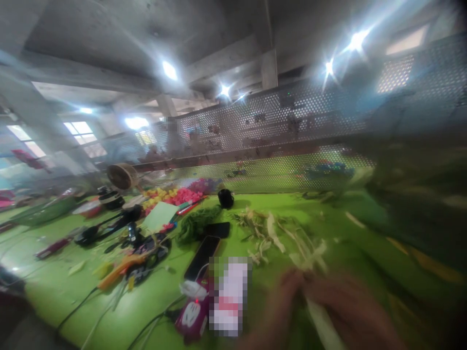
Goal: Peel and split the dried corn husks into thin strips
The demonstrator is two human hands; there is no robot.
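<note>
At the lower right, my left hand (279,304) and my right hand (350,299) meet with fingers bent together, both smeared by motion. Between them runs a pale, cream-green strip (323,325), its lower end hanging below the right fingers. Both hands appear closed on it; its material is not clear. Just beyond the fingertips, similar pale strips (273,233) lie in a loose heap on the green table (262,311).
Left of my hands are a blurred-out white-and-pink item (229,301), a purple power box (191,318) and a dark phone (203,256). Farther off lie an orange-handled tool (116,272), cables, a black cup (225,198) and pink pieces (184,196). A perforated metal screen (262,121) stands behind.
</note>
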